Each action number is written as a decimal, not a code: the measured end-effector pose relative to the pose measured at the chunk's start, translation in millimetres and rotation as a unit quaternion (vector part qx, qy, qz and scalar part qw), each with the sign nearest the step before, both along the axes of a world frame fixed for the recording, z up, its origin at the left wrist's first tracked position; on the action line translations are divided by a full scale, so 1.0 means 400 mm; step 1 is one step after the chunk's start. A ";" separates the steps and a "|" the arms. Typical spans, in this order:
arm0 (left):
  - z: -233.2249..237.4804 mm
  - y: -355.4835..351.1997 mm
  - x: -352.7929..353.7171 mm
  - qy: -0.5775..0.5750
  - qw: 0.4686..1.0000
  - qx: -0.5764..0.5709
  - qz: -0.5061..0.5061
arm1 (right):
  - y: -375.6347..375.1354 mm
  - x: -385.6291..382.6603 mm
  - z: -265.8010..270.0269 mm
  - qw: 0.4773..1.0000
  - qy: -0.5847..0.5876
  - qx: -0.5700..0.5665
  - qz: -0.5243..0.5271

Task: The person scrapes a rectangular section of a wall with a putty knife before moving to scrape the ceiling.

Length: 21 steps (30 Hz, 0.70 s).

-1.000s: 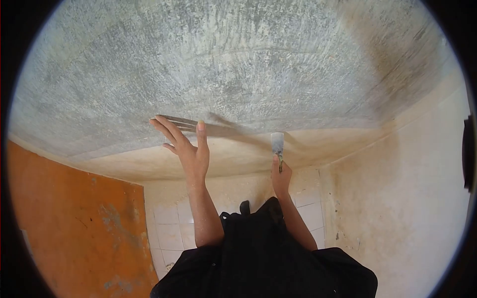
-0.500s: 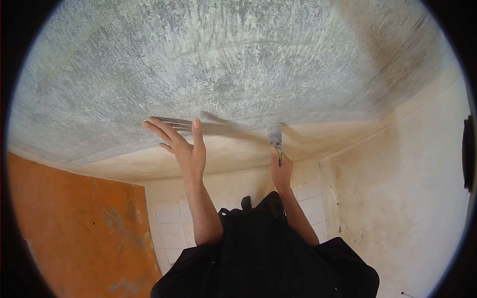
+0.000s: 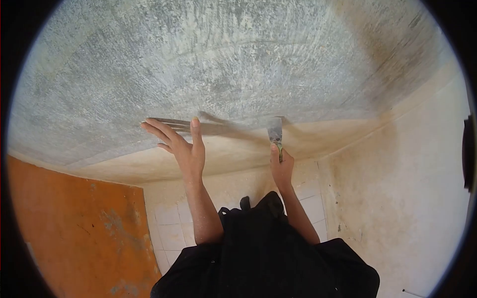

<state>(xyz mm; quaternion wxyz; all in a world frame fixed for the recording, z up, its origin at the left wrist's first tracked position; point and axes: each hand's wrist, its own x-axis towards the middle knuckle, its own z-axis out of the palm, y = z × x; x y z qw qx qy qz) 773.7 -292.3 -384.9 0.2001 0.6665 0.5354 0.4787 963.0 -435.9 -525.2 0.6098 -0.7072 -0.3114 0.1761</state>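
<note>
A rough grey wall surface (image 3: 213, 69) fills the upper view, with a smooth cream band (image 3: 238, 151) along its lower edge. My left hand (image 3: 186, 149) has its fingers spread, fingertips at the grey surface, and holds nothing. To its right, my right hand (image 3: 282, 166) is closed round the handle of a putty knife (image 3: 275, 130). The blade points up, its edge at the border between grey and cream. Shadows of the hand and blade fall on the wall.
An orange wall (image 3: 74, 223) with scuffed patches stands at lower left. White floor tiles (image 3: 171, 233) show beside my black clothing. On the right is a stained cream wall (image 3: 397, 188), with a dark object (image 3: 468, 154) at the far right edge.
The putty knife and my right hand have moved slightly up along the wall. My left hand stays almost in place.
</note>
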 end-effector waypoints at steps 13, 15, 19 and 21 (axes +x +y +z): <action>0.011 -0.001 -0.010 -0.008 1.000 0.014 -0.019 | -0.024 0.057 0.064 0.993 -0.075 -0.004 0.093; 0.015 -0.005 -0.007 0.002 1.000 -0.003 -0.018 | -0.024 0.069 0.092 0.990 -0.079 -0.007 0.115; 0.012 -0.005 0.001 0.012 1.000 -0.007 0.002 | -0.051 0.070 0.136 0.986 -0.060 0.021 0.154; 0.013 0.002 0.009 0.016 1.000 -0.003 0.015 | -0.068 0.102 0.101 0.987 -0.101 0.002 0.127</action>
